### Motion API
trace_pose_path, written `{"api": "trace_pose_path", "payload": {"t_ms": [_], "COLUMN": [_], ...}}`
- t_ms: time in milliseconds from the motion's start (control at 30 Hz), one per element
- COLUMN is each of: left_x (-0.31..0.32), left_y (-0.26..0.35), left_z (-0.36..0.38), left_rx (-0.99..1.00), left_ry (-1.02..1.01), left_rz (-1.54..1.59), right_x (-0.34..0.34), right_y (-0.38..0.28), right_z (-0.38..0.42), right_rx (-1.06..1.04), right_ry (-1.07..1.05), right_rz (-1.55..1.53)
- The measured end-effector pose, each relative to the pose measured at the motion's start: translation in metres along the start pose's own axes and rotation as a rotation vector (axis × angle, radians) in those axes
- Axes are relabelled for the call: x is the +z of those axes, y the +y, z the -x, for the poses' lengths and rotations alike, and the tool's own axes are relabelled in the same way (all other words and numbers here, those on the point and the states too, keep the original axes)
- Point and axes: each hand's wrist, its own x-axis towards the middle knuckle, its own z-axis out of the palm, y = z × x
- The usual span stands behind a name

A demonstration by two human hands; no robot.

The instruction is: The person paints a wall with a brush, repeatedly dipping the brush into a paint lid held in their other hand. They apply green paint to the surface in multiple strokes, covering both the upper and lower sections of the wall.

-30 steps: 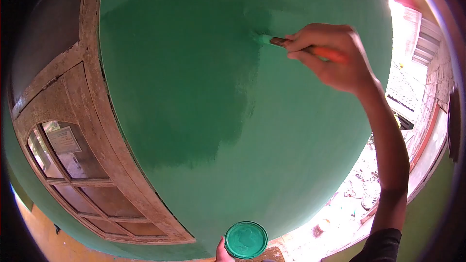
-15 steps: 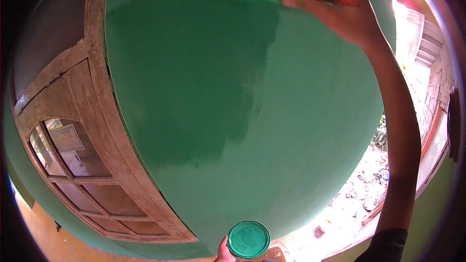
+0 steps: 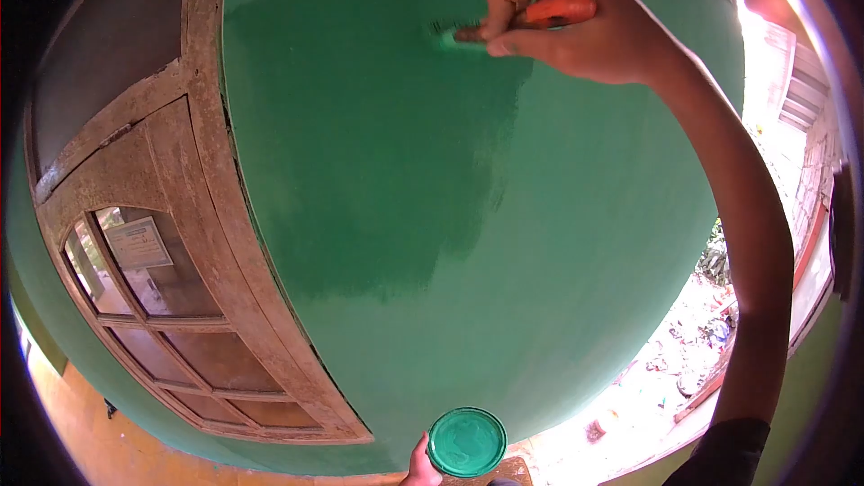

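Note:
My right hand (image 3: pixel 562 22) grips a paintbrush by its orange handle (image 3: pixel 560 10); the bristles (image 3: pixel 450 37) press on the wall near the top of a darker green painted patch (image 3: pixel 378 153). Lighter green wall (image 3: pixel 576 216) surrounds that patch to the right and below. Low in the view, my left hand (image 3: pixel 421 466) holds a round container of green paint (image 3: pixel 467 442) by its left side, its open top facing me. Only the thumb side of that hand shows; the other fingers are hidden.
On the left stands a worn wooden frame with glass panes (image 3: pixel 180 306), a paper notice (image 3: pixel 139 244) behind one pane. To the right, beyond the wall's edge, lies bright ground with scattered debris (image 3: pixel 688 342). An orange-brown floor (image 3: pixel 108 445) shows at lower left.
My right hand has moved the brush left and down, onto the darker patch. The whole view has shifted slightly, and my left hand still holds the paint container.

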Motion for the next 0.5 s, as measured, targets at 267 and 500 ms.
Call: {"api": "trace_pose_path", "payload": {"t_ms": [267,500], "left_x": [0.002,-0.004], "left_y": [-0.001,-0.003], "left_z": [0.004,0.003], "left_rx": [-0.023,0.000], "left_ry": [0.031,0.003], "left_rz": [0.001,0.001], "right_x": [0.002,0.026], "right_y": [0.022,0.018], "right_z": [0.001,0.044], "right_rx": [0.116,0.022], "right_ry": [0.153,-0.075], "right_rz": [0.015,-0.119]}}
